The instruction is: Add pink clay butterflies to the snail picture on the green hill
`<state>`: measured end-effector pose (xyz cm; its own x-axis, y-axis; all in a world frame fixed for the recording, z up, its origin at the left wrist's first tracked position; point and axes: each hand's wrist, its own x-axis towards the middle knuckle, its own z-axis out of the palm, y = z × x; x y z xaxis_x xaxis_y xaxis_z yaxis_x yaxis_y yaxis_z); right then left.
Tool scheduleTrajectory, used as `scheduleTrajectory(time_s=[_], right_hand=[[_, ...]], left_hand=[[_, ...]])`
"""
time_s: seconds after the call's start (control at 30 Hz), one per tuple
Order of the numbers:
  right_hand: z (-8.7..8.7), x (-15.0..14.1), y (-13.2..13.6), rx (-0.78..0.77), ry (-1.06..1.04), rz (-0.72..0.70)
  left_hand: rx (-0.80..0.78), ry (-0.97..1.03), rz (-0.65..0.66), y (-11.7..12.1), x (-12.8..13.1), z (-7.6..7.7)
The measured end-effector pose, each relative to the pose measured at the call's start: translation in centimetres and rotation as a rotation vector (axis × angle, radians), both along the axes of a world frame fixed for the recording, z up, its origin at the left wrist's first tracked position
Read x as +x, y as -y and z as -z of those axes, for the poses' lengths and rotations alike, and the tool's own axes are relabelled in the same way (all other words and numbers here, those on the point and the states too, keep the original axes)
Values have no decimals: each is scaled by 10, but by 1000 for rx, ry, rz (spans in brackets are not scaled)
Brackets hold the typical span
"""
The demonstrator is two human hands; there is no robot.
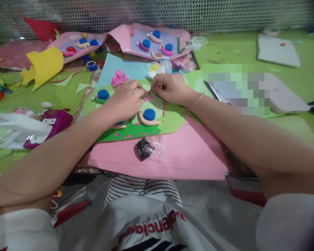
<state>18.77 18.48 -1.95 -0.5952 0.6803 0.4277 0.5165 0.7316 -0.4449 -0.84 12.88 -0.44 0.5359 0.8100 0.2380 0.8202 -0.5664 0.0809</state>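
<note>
My left hand (127, 99) is over a green paper sheet (172, 120) decorated with clay snails, its fingers closed together at the sheet's middle. My right hand (170, 87) pinches right beside it, the fingertips of both hands nearly meeting. Whatever lies between the fingertips is too small to make out. Just below them are small pink clay bits (148, 99). A snail with a blue shell (149, 114) and a beige body sits nearer me, and another blue-shelled snail (103, 94) lies left of my left hand. A thin pink stick (164, 108) rests upright on the sheet.
Black clay in a clear bag (144, 149) lies on pink paper (196, 150) at the front edge. Pink clay (119, 78) sits behind my left hand. Finished-looking pink snail sheets (120, 38) stand at the back. A purple-and-white device (51, 125) lies left, a white phone-like case (285, 92) right.
</note>
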Motion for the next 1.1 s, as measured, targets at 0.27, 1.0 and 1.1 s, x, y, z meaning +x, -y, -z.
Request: scheduleTrajectory(time_s=[0.27,1.0,1.1], right_hand=[[-3,1,3,32,49,-9],[-11,18,-4,280,350,-172],[-24,17,-2,280,307,-124]], left_hand=[[18,-71,-9,-3,-1,-3],[63,75,11,10,-5,-24],[27,82,23,23,-4,-41]])
